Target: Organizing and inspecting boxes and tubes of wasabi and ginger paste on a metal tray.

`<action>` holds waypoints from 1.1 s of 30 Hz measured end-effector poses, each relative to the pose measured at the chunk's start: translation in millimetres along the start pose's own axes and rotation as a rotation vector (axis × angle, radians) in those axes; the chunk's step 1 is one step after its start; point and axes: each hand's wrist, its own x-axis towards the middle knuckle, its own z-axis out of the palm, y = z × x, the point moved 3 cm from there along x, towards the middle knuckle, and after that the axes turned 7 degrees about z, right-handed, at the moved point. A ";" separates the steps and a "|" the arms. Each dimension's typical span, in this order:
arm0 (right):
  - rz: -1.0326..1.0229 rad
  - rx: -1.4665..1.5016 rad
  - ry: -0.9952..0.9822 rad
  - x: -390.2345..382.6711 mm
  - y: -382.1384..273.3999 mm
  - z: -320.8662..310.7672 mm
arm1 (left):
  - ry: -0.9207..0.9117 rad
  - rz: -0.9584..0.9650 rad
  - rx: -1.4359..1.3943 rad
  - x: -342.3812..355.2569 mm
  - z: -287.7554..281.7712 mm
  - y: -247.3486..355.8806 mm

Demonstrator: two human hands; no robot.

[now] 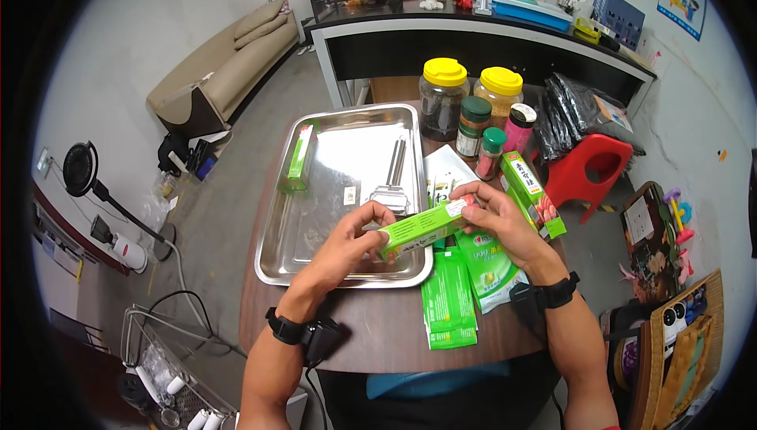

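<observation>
Between my two hands is a slim green carton with white and red print [418, 231], held level above the right edge of a steel tray. My left hand [347, 242] pinches its left end, and my right hand [505, 223] grips its right end with thumb and fingers. Inside the tray [270, 242] lie another green carton [300, 158] and a metal peeler with a wide head [396, 166]. Green packets [449, 304] and a larger green pouch [490, 266] lie below my right hand. A third green carton [530, 193] rests right of it, and a white packet [451, 166] is partly hidden behind it.
Two yellow-lidded jars [444, 99] [500, 91], green-capped shakers [471, 126] [490, 154] and a pink bottle [519, 129] crowd the table's far right. Beyond stand a red stool [587, 170] bearing black plastic bags [583, 114], and a black desk [473, 51]. A wire basket [177, 359] stands lower left.
</observation>
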 end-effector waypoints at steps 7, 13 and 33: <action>0.050 0.083 0.118 2.0 6.5 -9.3 | 0.100 -0.002 0.004 7.9 -3.4 -2.5; 0.066 0.143 0.123 3.2 9.2 -10.9 | 0.088 0.057 -0.111 8.9 -5.0 -9.1; 0.065 0.130 0.165 2.4 5.9 -16.9 | 0.021 0.066 -0.054 7.6 3.5 2.2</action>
